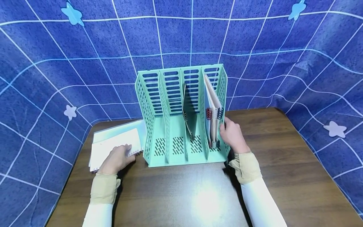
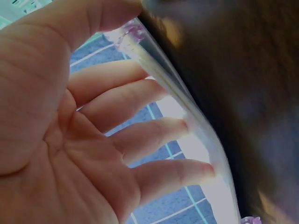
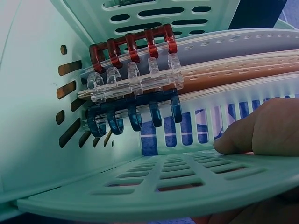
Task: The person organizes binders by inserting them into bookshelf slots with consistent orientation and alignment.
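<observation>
A mint-green file rack [image 1: 153,126] with upright dividers stands on the table. My right hand [image 1: 233,135] grips its right side wall; in the right wrist view the thumb [image 3: 243,133] lies inside the wall, with fingers partly hidden outside it. Beside that thumb, ring-bound notebooks [image 3: 224,70] with red, clear and dark blue rings fill the rightmost compartment. A dark ring-bound notebook [image 1: 190,115] leans in the third compartment from the left. At the rack's left, my left hand [image 1: 116,159] rests on a white spiral notebook [image 1: 113,146], its fingers [image 2: 154,133] spread and nearly straight, touching the notebook.
Under the white notebook lies a pale blue notebook [image 1: 103,135], its right end close to the rack's left wall. The brown wooden table [image 1: 272,142] extends on both sides. Behind hangs a blue cloth [image 1: 175,34] with white grid lines and star shapes.
</observation>
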Motion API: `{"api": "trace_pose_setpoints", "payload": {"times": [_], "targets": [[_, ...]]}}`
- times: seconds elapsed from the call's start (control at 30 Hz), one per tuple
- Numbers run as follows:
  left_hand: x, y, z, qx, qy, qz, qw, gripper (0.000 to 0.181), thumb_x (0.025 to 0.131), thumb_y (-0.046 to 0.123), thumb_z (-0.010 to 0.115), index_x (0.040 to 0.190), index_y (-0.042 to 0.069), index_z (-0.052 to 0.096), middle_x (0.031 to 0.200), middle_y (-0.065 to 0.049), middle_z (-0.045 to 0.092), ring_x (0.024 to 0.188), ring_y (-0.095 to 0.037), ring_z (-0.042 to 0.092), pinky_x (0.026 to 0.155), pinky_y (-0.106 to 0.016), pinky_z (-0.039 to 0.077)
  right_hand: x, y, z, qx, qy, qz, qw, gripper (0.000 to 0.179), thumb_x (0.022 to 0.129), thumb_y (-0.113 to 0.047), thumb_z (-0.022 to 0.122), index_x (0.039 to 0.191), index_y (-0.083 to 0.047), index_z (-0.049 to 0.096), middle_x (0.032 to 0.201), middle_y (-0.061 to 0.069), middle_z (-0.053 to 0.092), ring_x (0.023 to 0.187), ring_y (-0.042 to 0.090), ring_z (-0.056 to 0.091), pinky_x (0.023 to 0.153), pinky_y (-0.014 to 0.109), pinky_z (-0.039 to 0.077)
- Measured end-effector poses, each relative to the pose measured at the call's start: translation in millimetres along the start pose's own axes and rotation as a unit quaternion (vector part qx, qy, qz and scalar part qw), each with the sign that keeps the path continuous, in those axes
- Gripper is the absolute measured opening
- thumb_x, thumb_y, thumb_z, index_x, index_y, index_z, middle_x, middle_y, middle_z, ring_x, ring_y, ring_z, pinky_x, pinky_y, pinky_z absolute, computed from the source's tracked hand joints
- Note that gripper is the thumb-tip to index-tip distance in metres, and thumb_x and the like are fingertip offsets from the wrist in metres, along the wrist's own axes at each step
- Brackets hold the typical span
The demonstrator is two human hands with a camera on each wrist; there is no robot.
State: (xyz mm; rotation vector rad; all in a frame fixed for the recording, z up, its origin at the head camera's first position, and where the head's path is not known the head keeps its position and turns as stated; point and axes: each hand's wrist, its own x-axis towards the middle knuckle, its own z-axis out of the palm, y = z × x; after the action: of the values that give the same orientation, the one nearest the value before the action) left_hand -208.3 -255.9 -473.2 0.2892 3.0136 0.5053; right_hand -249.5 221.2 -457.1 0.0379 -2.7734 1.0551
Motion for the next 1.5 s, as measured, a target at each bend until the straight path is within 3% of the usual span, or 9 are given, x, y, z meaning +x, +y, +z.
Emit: {"api": "trace_pose_setpoints", "payload": {"times": [0.17, 0.27, 0.5, 0.73, 0.9, 1.07, 1.23, 1.33, 1.5], "targets": [[1.4, 2.2, 2.4, -0.004, 0.01, -0.009, 0.9999, 0.01, 0.082, 0.015, 0.068, 0.082, 0.007, 0.063, 0.065, 0.0, 0.041, 0.058, -0.018, 0.04, 0.051, -0.033, 0.032, -0.6, 0.6, 0.8, 0.001, 0.0, 0.001, 1.0, 0.034, 0.106, -0.018, 0.044, 0.134, -0.007, 0.06, 0.076, 0.015, 0.058, 0.065, 0.032, 0.056, 0.058, 0.04, 0.043], [1.3, 4.8, 2.5, -0.004, 0.011, -0.01, 0.9999, 0.013, 0.084, 0.014, 0.064, 0.075, 0.01, 0.056, 0.065, 0.0, 0.038, 0.058, -0.019, 0.04, 0.053, -0.033, 0.032, -1.5, 1.4, 1.5, 0.001, 0.0, 0.0, 1.0, 0.036, 0.106, -0.018, 0.044, 0.136, -0.006, 0.059, 0.08, 0.016, 0.061, 0.067, 0.031, 0.057, 0.058, 0.04, 0.044], [-1.9, 8.7, -0.9, -0.005, 0.038, -0.014, 0.9992, 0.011, 0.091, 0.012, 0.054, 0.089, 0.003, 0.06, 0.067, -0.007, 0.047, 0.06, -0.024, 0.046, 0.055, -0.038, 0.04, -3.2, 4.1, 3.6, 0.002, 0.0, -0.003, 1.0, 0.037, 0.106, -0.019, 0.043, 0.136, -0.006, 0.06, 0.087, 0.018, 0.065, 0.07, 0.032, 0.058, 0.058, 0.039, 0.044], [-4.7, 5.4, -4.2, -0.003, 0.096, -0.021, 0.9951, 0.013, 0.094, 0.013, 0.054, 0.09, 0.002, 0.054, 0.065, -0.007, 0.044, 0.056, -0.026, 0.046, 0.049, -0.04, 0.038, -2.5, 5.5, 4.8, 0.002, 0.003, -0.002, 1.0, 0.037, 0.105, -0.017, 0.044, 0.137, -0.007, 0.06, 0.09, 0.018, 0.067, 0.069, 0.032, 0.059, 0.058, 0.04, 0.044], [-6.6, 4.5, -8.1, -0.004, 0.139, -0.037, 0.9896, 0.01, 0.093, 0.012, 0.054, 0.084, 0.006, 0.052, 0.063, -0.008, 0.047, 0.055, -0.026, 0.046, 0.047, -0.038, 0.035, -2.5, 5.5, 4.8, -0.002, 0.005, -0.009, 0.9999, 0.037, 0.105, -0.017, 0.045, 0.137, -0.007, 0.06, 0.099, 0.021, 0.069, 0.076, 0.035, 0.061, 0.064, 0.044, 0.048], [-10.7, 8.9, -16.5, -0.01, 0.189, -0.055, 0.9803, 0.009, 0.092, 0.009, 0.056, 0.088, 0.003, 0.063, 0.065, -0.011, 0.054, 0.054, -0.027, 0.046, 0.045, -0.039, 0.034, -2.7, 5.3, 4.4, -0.004, 0.008, -0.014, 0.9999, 0.036, 0.105, -0.017, 0.045, 0.135, -0.006, 0.061, 0.099, 0.021, 0.069, 0.077, 0.035, 0.061, 0.066, 0.046, 0.049], [-14.7, 15.8, -25.1, -0.019, 0.246, -0.061, 0.9671, 0.019, 0.087, 0.008, 0.065, 0.099, -0.001, 0.076, 0.078, -0.02, 0.067, 0.061, -0.031, 0.056, 0.052, -0.046, 0.046, -2.0, 4.8, 3.4, -0.002, 0.01, -0.013, 0.9999, 0.036, 0.105, -0.016, 0.044, 0.136, -0.006, 0.06, 0.092, 0.02, 0.068, 0.07, 0.033, 0.059, 0.06, 0.042, 0.046], [-16.1, 17.3, -28.3, -0.023, 0.292, -0.048, 0.9549, 0.022, 0.083, 0.005, 0.069, 0.101, -0.004, 0.078, 0.085, -0.025, 0.069, 0.071, -0.04, 0.064, 0.062, -0.054, 0.051, -1.8, 3.6, 2.3, 0.0, 0.011, -0.014, 0.9998, 0.036, 0.105, -0.017, 0.045, 0.136, -0.007, 0.061, 0.089, 0.019, 0.067, 0.069, 0.033, 0.058, 0.059, 0.041, 0.045], [-20.0, 17.4, -34.6, -0.023, 0.352, -0.053, 0.9341, 0.02, 0.078, 0.006, 0.072, 0.095, 0.0, 0.081, 0.081, -0.025, 0.069, 0.075, -0.052, 0.065, 0.068, -0.063, 0.048, -1.3, 2.3, 0.6, 0.001, 0.01, -0.015, 0.9998, 0.035, 0.105, -0.017, 0.045, 0.134, -0.006, 0.061, 0.089, 0.019, 0.067, 0.068, 0.033, 0.059, 0.059, 0.041, 0.045]]}}
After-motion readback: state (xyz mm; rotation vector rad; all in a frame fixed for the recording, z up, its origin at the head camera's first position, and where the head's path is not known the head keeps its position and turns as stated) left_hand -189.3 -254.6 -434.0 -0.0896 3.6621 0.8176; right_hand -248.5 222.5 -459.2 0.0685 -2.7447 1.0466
